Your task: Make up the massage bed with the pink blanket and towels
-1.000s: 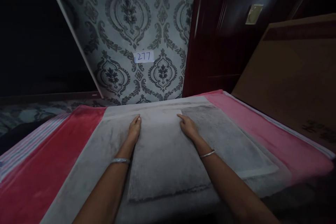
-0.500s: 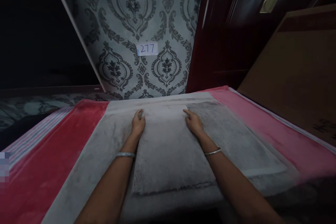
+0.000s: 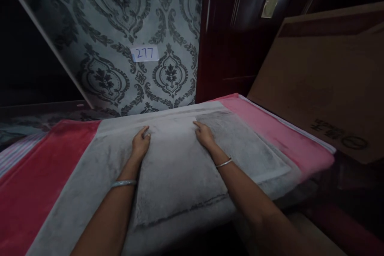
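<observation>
A grey plush cloth (image 3: pixel 183 172) lies folded into a narrow panel, with a paler strip (image 3: pixel 172 126) across its far end. My left hand (image 3: pixel 140 143) is at the panel's far left corner, thumb and index finger closing on the edge. At the far right corner, my right hand (image 3: pixel 204 134) has its index finger stretched along the edge and its thumb beneath. The other fingers of both hands are curled and partly hidden. Under the panel spreads a wider grey layer (image 3: pixel 249 144) with a light hem.
Red fabric (image 3: pixel 60 164) lies left of the grey layer, pink fabric (image 3: pixel 270 140) right. Behind stand a patterned wall (image 3: pixel 171 28) with a paper label "277" (image 3: pixel 145 53) and a dark red wooden panel (image 3: pixel 228 48). A large cardboard box (image 3: pixel 324 80) is at right, a dark screen (image 3: pixel 30 60) at left.
The view has swung to the right, so the scene sits further left and more of the box shows. My hands stay at the same corners of the folded cloth.
</observation>
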`<state>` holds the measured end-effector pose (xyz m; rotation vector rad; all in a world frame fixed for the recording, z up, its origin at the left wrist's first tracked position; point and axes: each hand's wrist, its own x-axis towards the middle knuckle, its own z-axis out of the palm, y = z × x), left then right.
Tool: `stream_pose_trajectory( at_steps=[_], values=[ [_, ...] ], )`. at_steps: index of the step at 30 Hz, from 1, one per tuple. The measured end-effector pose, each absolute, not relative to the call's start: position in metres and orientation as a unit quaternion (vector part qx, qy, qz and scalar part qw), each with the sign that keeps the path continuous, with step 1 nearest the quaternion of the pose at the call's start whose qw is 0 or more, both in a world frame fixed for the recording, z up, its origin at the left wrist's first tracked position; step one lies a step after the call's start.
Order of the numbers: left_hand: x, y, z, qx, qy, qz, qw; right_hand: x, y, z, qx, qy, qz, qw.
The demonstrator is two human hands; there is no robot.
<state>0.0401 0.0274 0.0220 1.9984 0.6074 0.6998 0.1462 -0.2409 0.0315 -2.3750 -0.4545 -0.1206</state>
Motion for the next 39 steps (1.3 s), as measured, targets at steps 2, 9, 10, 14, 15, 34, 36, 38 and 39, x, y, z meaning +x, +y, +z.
stream_pose_trajectory(
  at_steps=[2, 9, 10, 14, 15, 34, 36, 38, 39],
  values=[
    [0.038, 0.027, 0.024, 0.817, 0.242, 0.285, 0.438, 0.147, -0.244, 0.036, -0.918, -0.171, -0.029, 0.357],
    [0.03, 0.02, 0.027, 0.829, 0.165, 0.266, 0.464, 0.121, -0.283, 0.031, -0.899, -0.224, 0.009, 0.376],
    [0.03, 0.017, 0.028, 0.831, 0.156, 0.266, 0.463, 0.115, -0.289, 0.028, -0.9, -0.231, 0.009, 0.371],
    [0.029, 0.004, 0.035, 0.839, 0.16, 0.279, 0.439, 0.095, -0.303, 0.02, -0.907, -0.225, -0.018, 0.356],
    [0.029, 0.001, 0.037, 0.841, 0.163, 0.28, 0.433, 0.092, -0.304, 0.02, -0.912, -0.214, -0.02, 0.349],
    [0.028, 0.003, 0.035, 0.9, 0.173, 0.238, 0.32, 0.054, -0.313, 0.04, -0.964, -0.169, 0.023, 0.205],
    [0.024, 0.001, 0.039, 0.913, 0.194, 0.222, 0.281, 0.05, -0.315, 0.039, -0.963, -0.168, 0.029, 0.209],
    [0.017, -0.003, 0.045, 0.926, 0.212, 0.218, 0.224, 0.046, -0.317, 0.04, -0.964, -0.164, 0.032, 0.208],
    [0.014, -0.005, 0.048, 0.932, 0.214, 0.224, 0.187, 0.044, -0.317, 0.041, -0.965, -0.161, 0.033, 0.206]
  ],
)
